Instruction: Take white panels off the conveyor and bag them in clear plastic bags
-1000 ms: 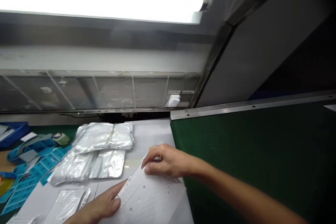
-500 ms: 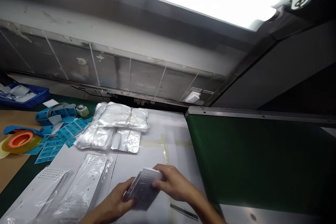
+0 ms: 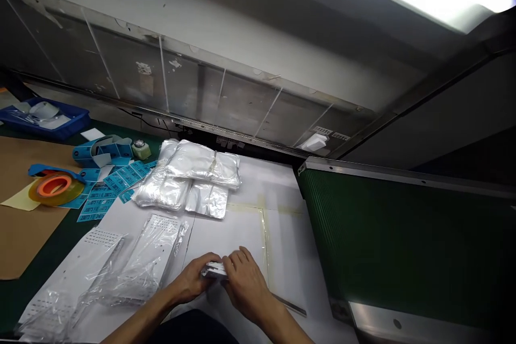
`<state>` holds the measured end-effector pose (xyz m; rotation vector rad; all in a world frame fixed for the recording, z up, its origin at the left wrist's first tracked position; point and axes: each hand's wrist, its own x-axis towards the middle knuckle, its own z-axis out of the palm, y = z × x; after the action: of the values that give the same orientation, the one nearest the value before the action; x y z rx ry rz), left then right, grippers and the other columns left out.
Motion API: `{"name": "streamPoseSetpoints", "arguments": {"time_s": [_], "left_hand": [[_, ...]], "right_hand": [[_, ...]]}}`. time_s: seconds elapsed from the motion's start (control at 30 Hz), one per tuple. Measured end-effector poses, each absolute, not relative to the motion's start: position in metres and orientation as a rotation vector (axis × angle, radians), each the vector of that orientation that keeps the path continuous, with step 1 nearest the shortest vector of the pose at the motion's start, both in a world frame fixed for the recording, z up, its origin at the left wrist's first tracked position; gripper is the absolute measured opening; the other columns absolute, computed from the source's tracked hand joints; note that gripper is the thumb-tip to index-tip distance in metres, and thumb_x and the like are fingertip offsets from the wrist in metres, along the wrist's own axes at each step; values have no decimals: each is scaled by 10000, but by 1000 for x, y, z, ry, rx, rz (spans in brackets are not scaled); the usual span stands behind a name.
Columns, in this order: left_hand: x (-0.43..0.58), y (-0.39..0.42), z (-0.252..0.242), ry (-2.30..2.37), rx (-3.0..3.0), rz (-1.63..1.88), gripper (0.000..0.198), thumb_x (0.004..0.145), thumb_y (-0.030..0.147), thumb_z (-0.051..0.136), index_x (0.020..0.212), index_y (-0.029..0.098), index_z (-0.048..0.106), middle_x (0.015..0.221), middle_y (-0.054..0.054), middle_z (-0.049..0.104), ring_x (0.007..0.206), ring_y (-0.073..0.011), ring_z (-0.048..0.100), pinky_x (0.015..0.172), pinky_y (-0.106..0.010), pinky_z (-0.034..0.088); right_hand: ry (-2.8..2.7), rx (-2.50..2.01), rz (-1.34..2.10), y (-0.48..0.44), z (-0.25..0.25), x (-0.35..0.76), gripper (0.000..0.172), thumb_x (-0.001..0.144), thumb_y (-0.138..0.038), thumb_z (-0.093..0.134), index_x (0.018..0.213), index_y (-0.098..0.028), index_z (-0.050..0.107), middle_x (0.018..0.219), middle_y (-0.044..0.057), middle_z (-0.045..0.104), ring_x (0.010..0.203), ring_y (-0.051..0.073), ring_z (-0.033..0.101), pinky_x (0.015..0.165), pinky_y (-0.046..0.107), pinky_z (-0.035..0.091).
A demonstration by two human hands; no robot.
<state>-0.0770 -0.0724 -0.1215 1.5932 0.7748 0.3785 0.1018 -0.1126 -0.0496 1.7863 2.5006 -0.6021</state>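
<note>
A small stack of white printed sheets [image 3: 214, 270] is held between both hands low in the middle, tilted so mostly its edge shows. My left hand [image 3: 195, 279] grips its left end, thumb and fingers closed round it. Over the right end, my right hand [image 3: 246, 284] is closed, its back toward me and covering much of the stack. Beneath them is the white-covered table top [image 3: 229, 231]. Left of the hands lie bagged white printed sheets [image 3: 151, 252] in clear plastic. A thin dark strip [image 3: 289, 305] rests just right of my right wrist.
Bundled clear plastic bags [image 3: 203, 164] are piled beyond the hands. At left are blue label sheets [image 3: 128, 176], a tape roll [image 3: 55, 188], a small jar [image 3: 141, 149] and a blue tray [image 3: 52, 118]. A green conveyor belt [image 3: 403, 242] with a metal edge stands at right.
The stack has tipped from showing its printed face to showing its edge. My right hand has turned over it, and both hands have come closer together. The view has shifted.
</note>
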Motion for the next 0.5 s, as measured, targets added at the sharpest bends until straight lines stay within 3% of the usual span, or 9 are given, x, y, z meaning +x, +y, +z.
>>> {"name": "streamPoseSetpoints", "arguments": {"time_s": [0.07,0.17,0.33,0.5], "left_hand": [[-85,-69,-128,771,1738,288,419,773,198,478,1182,272,530,1141,-8,623,1021,-204,564,886,-286,434],[-96,-47,-141,860,1939,130,553,708,130,517,1248,249,499,1252,-34,575,1112,-229,529,935,-313,413],[-70,29,-152,1101,2074,166,328,904,249,359,1175,182,529,1147,-101,599,1040,-223,550,883,-366,426],[-22,76,-167,1230,2263,40,276,867,364,528,1026,144,578,1053,-71,595,1002,-228,550,881,-461,430]], "right_hand": [[2448,1745,-699,-108,-48,102,341,755,-215,553,1086,-228,470,948,39,562,867,221,530,792,350,426],[2387,1797,-727,-107,-51,106,265,719,-229,552,979,-247,499,977,21,560,807,194,555,634,270,399],[2199,2054,-744,-121,-55,118,115,810,-208,403,884,-213,490,829,24,624,687,187,591,571,264,367],[1665,2690,-1328,-145,-69,141,309,828,-404,418,1017,-192,538,883,67,676,802,226,629,699,301,456]]}}
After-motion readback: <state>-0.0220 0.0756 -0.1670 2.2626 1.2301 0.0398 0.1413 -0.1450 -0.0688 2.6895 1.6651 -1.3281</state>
